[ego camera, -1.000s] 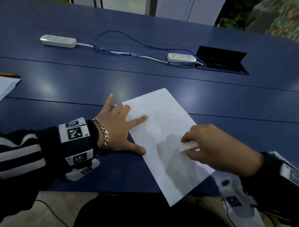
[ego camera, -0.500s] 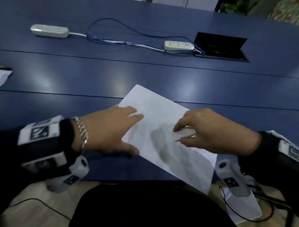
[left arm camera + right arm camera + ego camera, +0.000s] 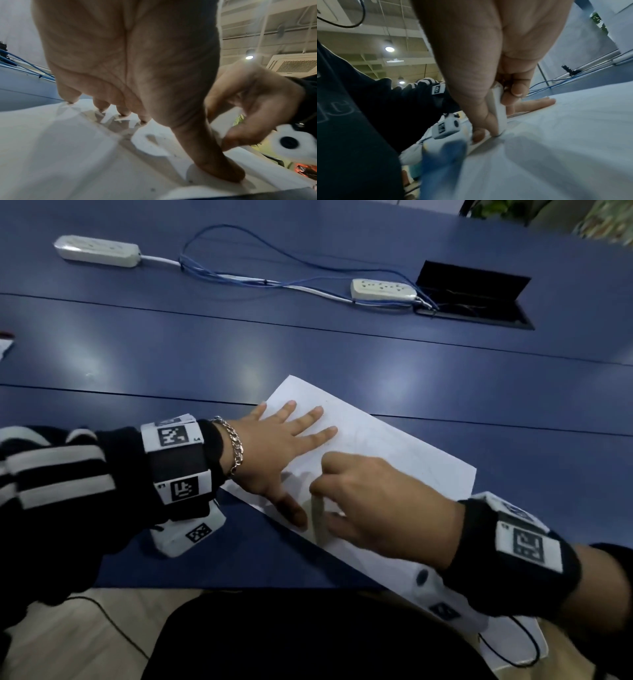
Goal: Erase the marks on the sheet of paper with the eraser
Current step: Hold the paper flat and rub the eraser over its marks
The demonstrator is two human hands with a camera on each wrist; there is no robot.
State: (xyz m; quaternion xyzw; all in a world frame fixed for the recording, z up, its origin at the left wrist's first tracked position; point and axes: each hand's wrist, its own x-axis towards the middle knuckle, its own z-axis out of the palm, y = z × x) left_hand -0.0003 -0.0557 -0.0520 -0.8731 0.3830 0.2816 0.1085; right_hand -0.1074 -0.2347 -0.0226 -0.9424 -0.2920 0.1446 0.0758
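A white sheet of paper [image 3: 394, 453] lies slanted on the blue table [image 3: 308, 354], its near end past the front edge. My left hand [image 3: 287, 446] lies flat on the sheet's left part, fingers spread and straight, thumb pressing near the edge. In the left wrist view the left fingertips [image 3: 121, 112] press the paper [image 3: 60, 142]. My right hand [image 3: 370, 501] pinches a white eraser [image 3: 317, 517] between thumb and fingers, close to the left thumb. In the right wrist view the eraser [image 3: 497, 108] stands on end, its lower tip on the paper [image 3: 556, 135]. Faint marks are barely visible.
Two white power strips [image 3: 97, 251] [image 3: 383, 289] joined by blue cables [image 3: 260, 268] lie at the back. An open black cable hatch [image 3: 476, 299] sits back right. Another white paper's corner [image 3: 4, 347] shows at the far left edge.
My right hand slid left with the eraser, ending close to my left thumb. My left hand moved further onto the sheet with fingers spread. The sheet turned somewhat.
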